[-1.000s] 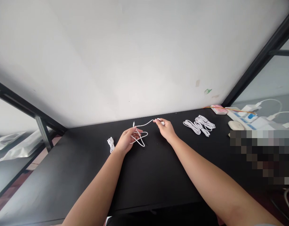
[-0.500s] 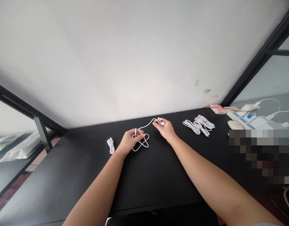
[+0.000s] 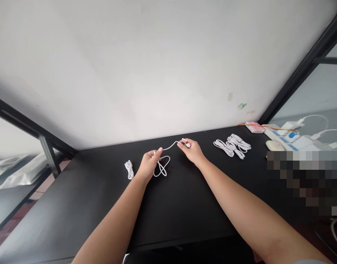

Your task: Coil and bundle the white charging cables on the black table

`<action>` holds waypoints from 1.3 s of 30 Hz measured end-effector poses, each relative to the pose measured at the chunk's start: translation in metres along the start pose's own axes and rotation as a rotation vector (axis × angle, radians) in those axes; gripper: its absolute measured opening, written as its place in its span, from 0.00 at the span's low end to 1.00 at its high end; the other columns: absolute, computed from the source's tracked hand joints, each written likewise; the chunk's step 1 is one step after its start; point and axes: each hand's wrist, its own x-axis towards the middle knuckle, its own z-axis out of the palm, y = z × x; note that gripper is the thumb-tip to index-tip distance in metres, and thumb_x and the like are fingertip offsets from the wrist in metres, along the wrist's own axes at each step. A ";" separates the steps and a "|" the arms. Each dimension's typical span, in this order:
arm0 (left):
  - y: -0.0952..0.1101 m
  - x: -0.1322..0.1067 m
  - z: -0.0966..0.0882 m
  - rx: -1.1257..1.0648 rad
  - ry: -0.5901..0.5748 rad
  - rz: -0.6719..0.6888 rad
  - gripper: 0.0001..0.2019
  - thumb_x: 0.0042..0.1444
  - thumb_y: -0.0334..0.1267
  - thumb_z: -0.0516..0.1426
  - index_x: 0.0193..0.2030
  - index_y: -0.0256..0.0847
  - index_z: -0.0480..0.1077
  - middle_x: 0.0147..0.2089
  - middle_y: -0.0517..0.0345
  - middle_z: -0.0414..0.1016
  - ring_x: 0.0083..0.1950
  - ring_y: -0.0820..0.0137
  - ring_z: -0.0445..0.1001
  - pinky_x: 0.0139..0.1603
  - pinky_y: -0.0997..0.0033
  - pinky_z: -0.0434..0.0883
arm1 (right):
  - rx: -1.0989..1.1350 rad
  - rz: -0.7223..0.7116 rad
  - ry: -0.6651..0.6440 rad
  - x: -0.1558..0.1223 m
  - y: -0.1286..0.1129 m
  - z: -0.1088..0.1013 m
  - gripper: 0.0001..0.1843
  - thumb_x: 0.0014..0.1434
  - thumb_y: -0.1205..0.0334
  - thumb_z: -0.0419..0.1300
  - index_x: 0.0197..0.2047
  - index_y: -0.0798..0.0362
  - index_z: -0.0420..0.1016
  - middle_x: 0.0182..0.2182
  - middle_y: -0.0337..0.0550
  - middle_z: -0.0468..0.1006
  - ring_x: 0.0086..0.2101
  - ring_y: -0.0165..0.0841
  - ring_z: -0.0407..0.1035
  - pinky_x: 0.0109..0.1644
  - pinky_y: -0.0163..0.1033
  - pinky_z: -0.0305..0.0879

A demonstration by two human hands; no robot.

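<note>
A white USB cable (image 3: pixel 168 147) runs between my two hands above the black desk (image 3: pixel 182 209). My left hand (image 3: pixel 150 163) is closed on one part of it, thumb pressed over the fingers. Loose loops of the cable hang below that hand. My right hand (image 3: pixel 192 151) pinches the other end, and the white plug shows at its fingers. Left of my left hand lies a small tied bundle of white cable (image 3: pixel 129 169). To the right of my right hand rest several coiled white cables (image 3: pixel 232 146).
At the right stands a white power strip (image 3: pixel 278 135) with adapters and cords. A cream computer mouse (image 3: pixel 275 146) and a pink-and-white box (image 3: pixel 255 127) sit near it. The wall (image 3: pixel 157 73) rises behind the desk. Clear plastic bags (image 3: pixel 22 174) lie beyond the left frame.
My left thumb has moved up and closed over the cable. The hanging loops have shifted left and drawn narrower. My right hand has barely moved.
</note>
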 end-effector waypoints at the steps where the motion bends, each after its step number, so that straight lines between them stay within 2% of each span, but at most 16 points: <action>1: 0.001 0.000 0.001 -0.009 0.021 0.006 0.25 0.53 0.57 0.65 0.18 0.40 0.67 0.20 0.62 0.63 0.26 0.73 0.62 0.36 0.70 0.65 | -0.011 -0.002 -0.009 0.000 0.000 0.000 0.18 0.54 0.44 0.64 0.36 0.51 0.78 0.23 0.36 0.71 0.25 0.31 0.61 0.30 0.36 0.56; 4: 0.005 -0.001 0.002 -0.024 0.028 -0.010 0.24 0.53 0.59 0.64 0.21 0.40 0.71 0.25 0.59 0.70 0.29 0.71 0.67 0.39 0.69 0.67 | -0.026 -0.024 -0.036 -0.001 0.000 0.000 0.17 0.55 0.44 0.63 0.35 0.51 0.77 0.23 0.35 0.71 0.24 0.30 0.61 0.30 0.36 0.55; 7: 0.009 -0.003 0.003 -0.051 -0.064 -0.044 0.25 0.53 0.61 0.62 0.24 0.39 0.73 0.28 0.54 0.76 0.33 0.67 0.75 0.42 0.66 0.70 | -0.033 -0.043 -0.045 -0.001 0.001 0.001 0.17 0.56 0.45 0.63 0.34 0.51 0.77 0.23 0.35 0.70 0.25 0.30 0.61 0.30 0.36 0.55; 11: 0.013 -0.006 0.004 -0.037 -0.152 -0.065 0.27 0.56 0.62 0.60 0.21 0.39 0.68 0.21 0.54 0.72 0.29 0.65 0.78 0.42 0.64 0.72 | -0.047 -0.062 -0.054 -0.001 0.000 0.000 0.18 0.57 0.44 0.61 0.34 0.51 0.76 0.23 0.35 0.70 0.25 0.30 0.61 0.31 0.36 0.56; 14: 0.014 -0.008 0.006 -0.063 -0.164 -0.070 0.26 0.56 0.61 0.60 0.22 0.41 0.63 0.16 0.62 0.65 0.21 0.70 0.71 0.36 0.64 0.74 | -0.064 -0.070 -0.062 -0.002 -0.002 0.000 0.19 0.58 0.43 0.60 0.34 0.52 0.75 0.24 0.36 0.71 0.26 0.31 0.62 0.32 0.36 0.56; 17: 0.014 -0.009 0.007 -0.098 -0.152 -0.055 0.24 0.57 0.59 0.61 0.26 0.42 0.60 0.16 0.69 0.59 0.16 0.75 0.63 0.32 0.66 0.74 | -0.086 -0.092 -0.064 -0.003 -0.004 0.000 0.19 0.60 0.44 0.59 0.33 0.52 0.74 0.24 0.36 0.72 0.27 0.31 0.63 0.33 0.36 0.56; 20: 0.013 -0.008 0.007 -0.093 -0.151 -0.046 0.22 0.58 0.56 0.62 0.27 0.43 0.59 0.16 0.71 0.57 0.17 0.76 0.61 0.32 0.68 0.73 | -0.116 -0.117 -0.086 -0.005 -0.006 0.000 0.18 0.61 0.44 0.58 0.32 0.52 0.74 0.25 0.37 0.73 0.27 0.31 0.64 0.33 0.36 0.56; 22: 0.011 -0.007 0.006 -0.083 -0.132 -0.019 0.22 0.59 0.55 0.61 0.26 0.43 0.60 0.18 0.68 0.60 0.20 0.75 0.64 0.35 0.67 0.73 | -0.137 -0.124 -0.104 -0.006 -0.008 0.001 0.18 0.61 0.45 0.57 0.32 0.51 0.74 0.25 0.37 0.74 0.27 0.31 0.64 0.33 0.36 0.56; 25: 0.008 -0.003 0.005 -0.080 -0.038 0.044 0.24 0.60 0.60 0.57 0.26 0.41 0.65 0.23 0.61 0.69 0.29 0.71 0.71 0.39 0.68 0.71 | -0.167 -0.113 -0.131 -0.007 -0.008 0.002 0.19 0.62 0.45 0.57 0.31 0.51 0.74 0.24 0.37 0.74 0.26 0.31 0.64 0.31 0.36 0.55; 28: 0.005 0.001 0.003 -0.095 0.053 0.032 0.26 0.58 0.64 0.56 0.30 0.40 0.71 0.30 0.55 0.76 0.33 0.68 0.74 0.41 0.67 0.70 | -0.195 -0.096 -0.173 -0.008 -0.008 0.003 0.19 0.62 0.45 0.57 0.31 0.50 0.75 0.23 0.37 0.74 0.25 0.31 0.64 0.31 0.36 0.55; 31: 0.004 0.003 0.003 -0.173 0.090 -0.028 0.26 0.55 0.65 0.59 0.32 0.39 0.72 0.31 0.54 0.77 0.33 0.68 0.74 0.41 0.65 0.71 | -0.179 -0.079 -0.232 -0.010 -0.012 0.003 0.19 0.64 0.46 0.56 0.31 0.50 0.75 0.24 0.37 0.77 0.25 0.31 0.66 0.32 0.36 0.57; 34: 0.006 0.002 0.004 -0.263 0.088 -0.029 0.25 0.54 0.62 0.61 0.30 0.39 0.70 0.32 0.55 0.76 0.35 0.68 0.75 0.42 0.65 0.72 | -0.161 -0.073 -0.297 -0.013 -0.017 0.002 0.21 0.66 0.46 0.54 0.28 0.50 0.74 0.25 0.38 0.79 0.24 0.29 0.66 0.32 0.35 0.57; 39: 0.008 0.002 0.007 -0.349 0.087 -0.038 0.23 0.52 0.59 0.64 0.29 0.39 0.69 0.34 0.56 0.74 0.38 0.68 0.74 0.44 0.66 0.72 | -0.149 -0.054 -0.329 -0.015 -0.022 0.000 0.22 0.66 0.45 0.53 0.30 0.50 0.77 0.21 0.36 0.75 0.21 0.29 0.64 0.32 0.36 0.58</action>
